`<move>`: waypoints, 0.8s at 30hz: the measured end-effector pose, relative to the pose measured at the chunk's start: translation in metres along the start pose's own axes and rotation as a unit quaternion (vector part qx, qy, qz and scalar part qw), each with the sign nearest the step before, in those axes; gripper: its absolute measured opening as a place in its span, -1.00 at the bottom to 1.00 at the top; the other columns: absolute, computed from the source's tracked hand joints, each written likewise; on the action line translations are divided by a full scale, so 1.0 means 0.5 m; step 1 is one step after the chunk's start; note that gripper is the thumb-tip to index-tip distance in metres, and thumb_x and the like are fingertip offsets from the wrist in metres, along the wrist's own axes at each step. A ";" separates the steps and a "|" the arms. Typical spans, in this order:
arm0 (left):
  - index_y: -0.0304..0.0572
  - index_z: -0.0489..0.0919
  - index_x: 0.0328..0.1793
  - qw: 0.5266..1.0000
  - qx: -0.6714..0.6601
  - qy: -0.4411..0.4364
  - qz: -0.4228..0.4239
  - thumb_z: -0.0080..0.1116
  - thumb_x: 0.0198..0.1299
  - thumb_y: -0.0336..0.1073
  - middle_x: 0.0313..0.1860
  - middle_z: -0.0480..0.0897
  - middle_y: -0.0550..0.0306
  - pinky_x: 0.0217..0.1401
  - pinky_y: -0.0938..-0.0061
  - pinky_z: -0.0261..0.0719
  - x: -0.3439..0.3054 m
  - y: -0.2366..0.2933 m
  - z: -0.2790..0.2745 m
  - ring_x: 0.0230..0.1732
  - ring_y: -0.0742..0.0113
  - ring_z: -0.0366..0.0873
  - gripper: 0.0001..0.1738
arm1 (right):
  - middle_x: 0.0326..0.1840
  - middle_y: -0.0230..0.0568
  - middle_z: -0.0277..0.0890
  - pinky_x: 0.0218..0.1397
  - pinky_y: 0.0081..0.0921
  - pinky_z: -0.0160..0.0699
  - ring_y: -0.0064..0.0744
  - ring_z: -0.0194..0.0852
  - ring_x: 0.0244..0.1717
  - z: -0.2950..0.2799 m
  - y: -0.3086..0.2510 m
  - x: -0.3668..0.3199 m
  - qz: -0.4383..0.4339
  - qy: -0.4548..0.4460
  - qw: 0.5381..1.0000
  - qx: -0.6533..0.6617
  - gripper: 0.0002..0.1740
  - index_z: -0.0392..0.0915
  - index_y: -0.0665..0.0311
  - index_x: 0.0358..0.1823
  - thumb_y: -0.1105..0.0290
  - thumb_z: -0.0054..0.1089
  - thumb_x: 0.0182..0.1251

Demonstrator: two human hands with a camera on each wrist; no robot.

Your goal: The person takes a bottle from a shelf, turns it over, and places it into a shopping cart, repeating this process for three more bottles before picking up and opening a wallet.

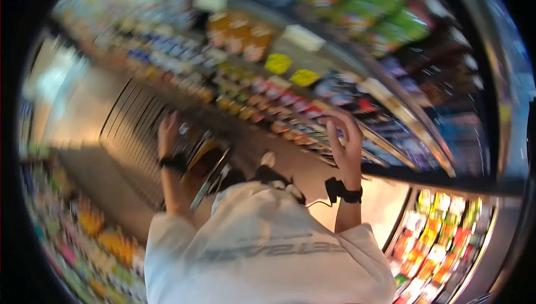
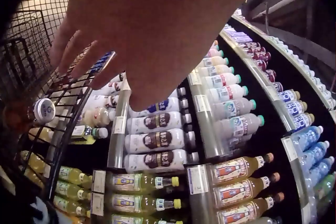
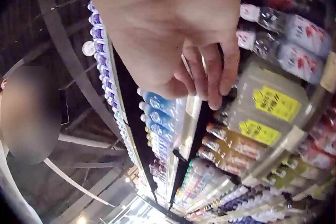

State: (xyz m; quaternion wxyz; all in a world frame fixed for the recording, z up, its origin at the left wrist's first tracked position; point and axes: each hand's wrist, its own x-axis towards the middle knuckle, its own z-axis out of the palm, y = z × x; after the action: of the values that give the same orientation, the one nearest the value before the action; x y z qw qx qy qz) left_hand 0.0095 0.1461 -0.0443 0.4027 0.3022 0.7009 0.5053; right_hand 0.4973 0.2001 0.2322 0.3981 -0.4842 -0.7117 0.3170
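In the head view the left hand (image 1: 168,131) is over the wire shopping cart (image 1: 131,120), fingers pointing away from the body. The left wrist view shows that hand (image 2: 136,29) with fingers loosely extended beside the cart's black wire side (image 2: 65,124); whether they touch the wire cannot be told. A jar or bottle with a white lid (image 2: 44,110) is inside the cart. Raised in front of the drink shelves, the right hand (image 1: 347,145) has loosely bent fingers and holds nothing. In the right wrist view this hand (image 3: 173,35) is near clear bottles (image 3: 294,35) and yellow price tags (image 3: 275,103).
Long shelves of bottles (image 1: 240,36) run across the head view. More goods (image 1: 92,220) stand at the lower left, and a lit display of colourful packages (image 1: 438,237) at the lower right. Another person's head (image 3: 31,113) appears in the right wrist view.
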 end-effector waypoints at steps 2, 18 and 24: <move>-0.40 0.62 0.29 0.999 0.051 -0.007 -0.008 0.17 0.54 0.08 -0.03 0.71 0.11 -0.03 0.42 0.55 -0.014 0.034 -0.012 -0.08 0.36 0.59 -0.40 | 0.09 -0.14 0.68 0.12 -0.48 0.62 -0.39 0.73 0.02 -0.071 -0.018 0.021 -0.040 0.123 0.992 0.005 -0.78 0.60 0.36 0.15 0.50 0.17 0.57; -0.29 0.66 0.20 0.967 0.117 0.133 0.184 0.18 0.53 0.10 -0.12 0.72 0.06 -0.10 0.39 0.58 -0.074 0.119 -0.030 -0.18 0.35 0.62 -0.47 | 0.31 0.00 0.48 0.46 -0.23 0.38 -0.22 0.46 0.32 -0.353 0.022 0.167 -0.134 0.474 0.860 -0.136 -0.27 0.33 0.45 0.45 0.26 0.46 0.40; -0.30 0.64 0.24 0.963 0.124 0.135 0.197 0.16 0.56 0.01 -0.08 0.73 0.06 -0.07 0.43 0.60 -0.093 0.144 -0.014 -0.13 0.36 0.65 -0.52 | 0.08 -0.05 0.66 0.06 -0.45 0.60 -0.41 0.60 -0.02 -0.341 0.020 0.175 -0.122 0.444 0.880 -0.115 -0.31 0.44 0.49 0.38 0.27 0.52 0.36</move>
State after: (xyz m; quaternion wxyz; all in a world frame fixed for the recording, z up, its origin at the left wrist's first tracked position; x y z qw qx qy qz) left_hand 0.0274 0.1265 0.0376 0.1559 0.4114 0.7324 0.5197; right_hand 0.6321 0.2970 0.3286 0.6490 -0.5262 -0.5454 -0.0664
